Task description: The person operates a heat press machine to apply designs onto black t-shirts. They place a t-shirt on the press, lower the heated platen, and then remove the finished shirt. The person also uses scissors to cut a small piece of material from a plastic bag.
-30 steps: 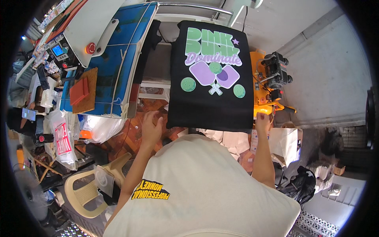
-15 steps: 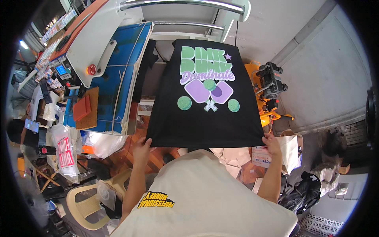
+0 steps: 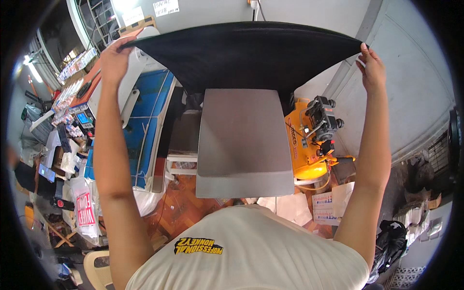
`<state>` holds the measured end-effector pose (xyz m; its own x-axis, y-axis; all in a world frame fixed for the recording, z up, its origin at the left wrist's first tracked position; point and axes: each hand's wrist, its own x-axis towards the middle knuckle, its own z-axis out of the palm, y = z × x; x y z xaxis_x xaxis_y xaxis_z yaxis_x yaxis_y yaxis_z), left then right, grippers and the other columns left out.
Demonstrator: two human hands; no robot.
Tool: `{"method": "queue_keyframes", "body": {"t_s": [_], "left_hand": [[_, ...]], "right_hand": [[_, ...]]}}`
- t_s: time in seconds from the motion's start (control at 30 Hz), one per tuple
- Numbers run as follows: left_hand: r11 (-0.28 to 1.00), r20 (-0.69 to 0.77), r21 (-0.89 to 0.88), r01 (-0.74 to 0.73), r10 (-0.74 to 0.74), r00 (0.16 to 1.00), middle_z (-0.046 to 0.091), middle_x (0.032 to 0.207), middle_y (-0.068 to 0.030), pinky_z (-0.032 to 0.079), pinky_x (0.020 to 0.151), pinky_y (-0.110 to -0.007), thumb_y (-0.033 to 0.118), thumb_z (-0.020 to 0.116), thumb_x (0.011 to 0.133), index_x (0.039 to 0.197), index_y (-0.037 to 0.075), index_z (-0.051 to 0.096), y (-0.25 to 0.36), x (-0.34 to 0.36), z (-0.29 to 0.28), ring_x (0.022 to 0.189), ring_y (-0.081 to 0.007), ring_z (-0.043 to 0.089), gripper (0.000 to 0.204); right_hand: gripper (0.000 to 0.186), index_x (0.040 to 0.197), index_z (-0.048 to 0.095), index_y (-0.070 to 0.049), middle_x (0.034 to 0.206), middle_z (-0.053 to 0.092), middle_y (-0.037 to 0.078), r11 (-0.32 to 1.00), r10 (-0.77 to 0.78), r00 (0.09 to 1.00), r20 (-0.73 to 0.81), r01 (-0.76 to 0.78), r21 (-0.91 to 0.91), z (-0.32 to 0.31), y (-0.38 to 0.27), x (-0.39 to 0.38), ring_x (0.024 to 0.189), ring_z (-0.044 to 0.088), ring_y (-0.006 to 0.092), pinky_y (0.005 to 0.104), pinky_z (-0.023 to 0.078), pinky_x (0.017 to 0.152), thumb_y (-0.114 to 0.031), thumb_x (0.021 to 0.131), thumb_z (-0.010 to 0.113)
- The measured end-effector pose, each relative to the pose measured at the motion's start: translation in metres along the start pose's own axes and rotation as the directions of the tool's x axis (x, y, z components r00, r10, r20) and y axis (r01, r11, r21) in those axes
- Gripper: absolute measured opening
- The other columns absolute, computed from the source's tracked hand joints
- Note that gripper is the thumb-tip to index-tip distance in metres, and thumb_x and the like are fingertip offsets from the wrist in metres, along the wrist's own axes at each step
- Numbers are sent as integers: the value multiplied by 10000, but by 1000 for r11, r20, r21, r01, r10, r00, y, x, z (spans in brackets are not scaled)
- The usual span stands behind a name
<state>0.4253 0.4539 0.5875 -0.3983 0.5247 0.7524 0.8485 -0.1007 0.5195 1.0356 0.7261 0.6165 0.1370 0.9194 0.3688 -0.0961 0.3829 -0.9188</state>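
Observation:
I hold a black T-shirt (image 3: 246,55) stretched high in front of me, its underside toward the camera. My left hand (image 3: 113,58) grips its left edge and my right hand (image 3: 372,70) grips its right edge, both arms raised. Below the shirt lies the bare grey platen (image 3: 241,140) of a heat press, with nothing on it. The shirt's printed side is hidden from view.
A yellow air compressor (image 3: 309,140) stands right of the platen. A blue-topped machine (image 3: 145,125) sits to the left, beside a cluttered bench (image 3: 63,121). Paper sheets and boxes (image 3: 319,205) lie on the floor, next to a black bag (image 3: 391,239) and a plastic chair (image 3: 99,268).
The shirt lay on the platen with its green and purple print showing. I have lifted it off by its lower corners and raised it overhead, leaving the platen bare.

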Motion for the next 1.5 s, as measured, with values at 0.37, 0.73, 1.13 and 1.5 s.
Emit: {"method": "queue_keyframes", "body": {"t_s": [0.37, 0.73, 1.13, 1.5], "left_hand": [[612, 123, -791, -1, 161, 979, 682, 1194, -121, 507, 768, -226, 39, 641, 988, 1186, 20, 674, 33, 14, -116, 822, -99, 591, 201], [669, -468, -664, -333, -26, 883, 739, 1048, -65, 554, 889, -258, 218, 565, 1049, 1356, -4, 590, 87, 61, -221, 876, -36, 647, 380], [737, 268, -601, 309, -179, 947, 705, 1014, -117, 626, 889, -377, 205, 661, 1006, 1118, 5, 625, -34, 121, 32, 994, -255, 737, 232], [980, -200, -186, 69, -107, 974, 716, 1051, -82, 506, 902, -259, 268, 669, 1005, 1161, -27, 674, 59, -28, -57, 990, -151, 693, 334]], "right_hand": [[197, 1152, 670, -103, 867, 633, -62, 968, -251, 928, 276, 245, 57, -63, -124, -36, 766, 595, 55, 224, 494, 699, -257, 1033, 639], [282, 1208, 689, -46, 964, 708, 45, 780, -622, 741, 253, 616, 114, -140, -226, -23, 815, 631, 83, 218, 514, 773, -253, 1019, 652], [217, 927, 617, -25, 797, 653, 77, 978, 155, 981, 117, -169, 119, 25, -20, 73, 801, 703, 216, 354, 618, 741, -221, 1022, 619], [188, 964, 643, -19, 919, 686, 84, 973, -215, 967, 139, 200, 118, -88, -49, -53, 854, 681, 204, 378, 543, 921, -202, 1008, 628]]}}
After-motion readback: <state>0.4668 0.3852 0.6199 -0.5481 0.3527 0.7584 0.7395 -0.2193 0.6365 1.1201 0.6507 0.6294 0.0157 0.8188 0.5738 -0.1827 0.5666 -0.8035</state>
